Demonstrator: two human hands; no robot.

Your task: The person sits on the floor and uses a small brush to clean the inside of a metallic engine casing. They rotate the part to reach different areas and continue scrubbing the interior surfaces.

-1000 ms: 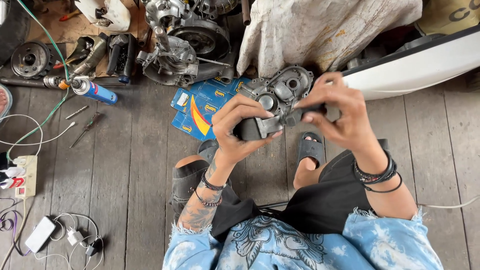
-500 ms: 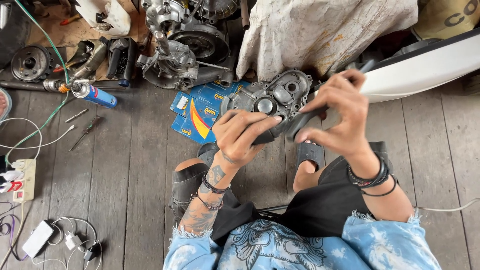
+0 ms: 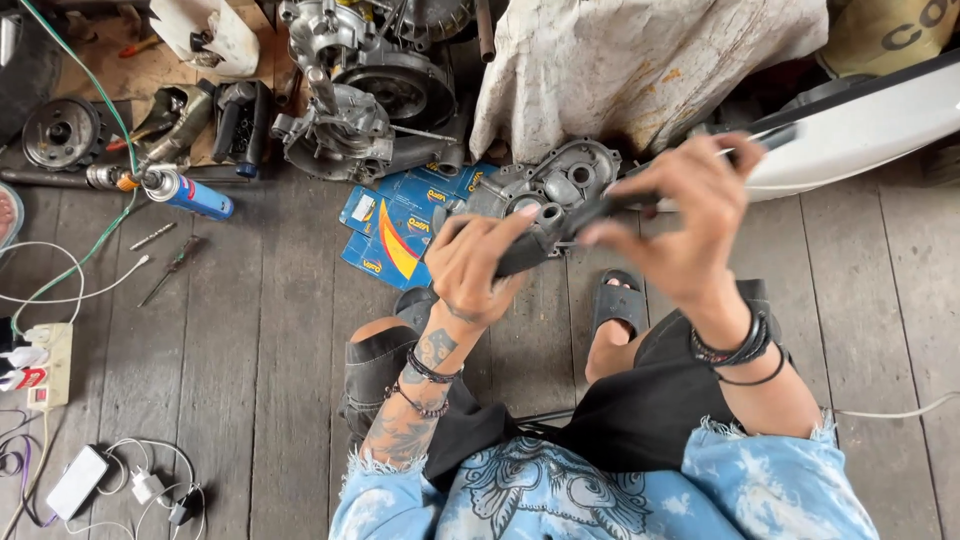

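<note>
Hands swing a dark handle upward over the engine cover

Left hand (image 3: 480, 262) stays clamped on the lower end of a dark handle (image 3: 560, 228); right hand (image 3: 690, 225) grips its upper end, which has lifted toward the white panel (image 3: 860, 125) since a second ago. Grey engine cover (image 3: 555, 185) sits just behind them, above the wooden floor (image 3: 250, 330). Blue packets (image 3: 395, 225), a spray can (image 3: 190, 192) and engine parts (image 3: 360, 100) lie beyond.
</note>
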